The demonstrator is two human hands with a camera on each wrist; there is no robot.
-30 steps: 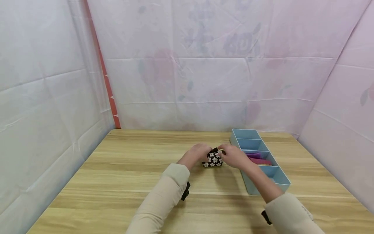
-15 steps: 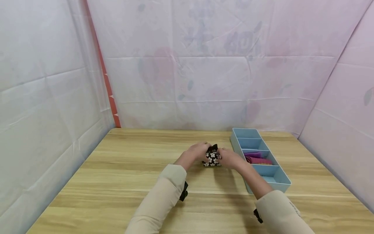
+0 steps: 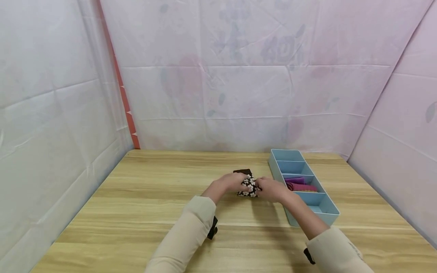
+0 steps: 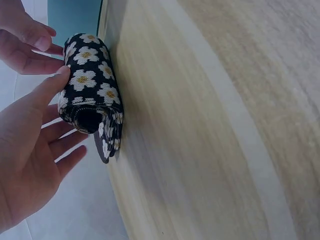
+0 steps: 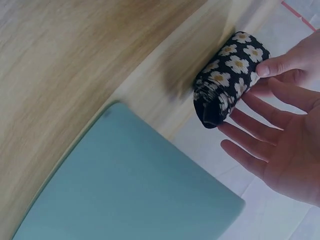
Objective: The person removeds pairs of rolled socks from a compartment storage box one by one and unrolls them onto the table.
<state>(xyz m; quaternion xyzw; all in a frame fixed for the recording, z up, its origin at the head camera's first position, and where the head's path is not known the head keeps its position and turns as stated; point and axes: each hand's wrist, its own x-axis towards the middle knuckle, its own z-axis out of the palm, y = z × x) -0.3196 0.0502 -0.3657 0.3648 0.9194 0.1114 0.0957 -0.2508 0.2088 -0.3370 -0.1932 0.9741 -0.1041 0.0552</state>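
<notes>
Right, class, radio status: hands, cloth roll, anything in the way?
Left hand, right hand touching cloth roll. Loose end unrolled. Blue tray apart, not blocking.

1. Your roll [image 4: 91,62] is knitted, black with white, yellow-centred flowers, wound into a short cylinder.
2. It lies on its side on the table [image 3: 164,189], to the left of the box [image 3: 296,214] and apart from it.
3. The end nearest your left hand [image 4: 32,150] shows you wound layers around a dark hollow; the other end, towards your right hand [image 5: 290,140], looks folded and black inside.
4. On the far side you have a flat flap [image 3: 242,171] leading out of the roll, its tip plain and dark.
5. Your left thumb touches the flowered surface; your right fingers reach the opposite end.
</notes>
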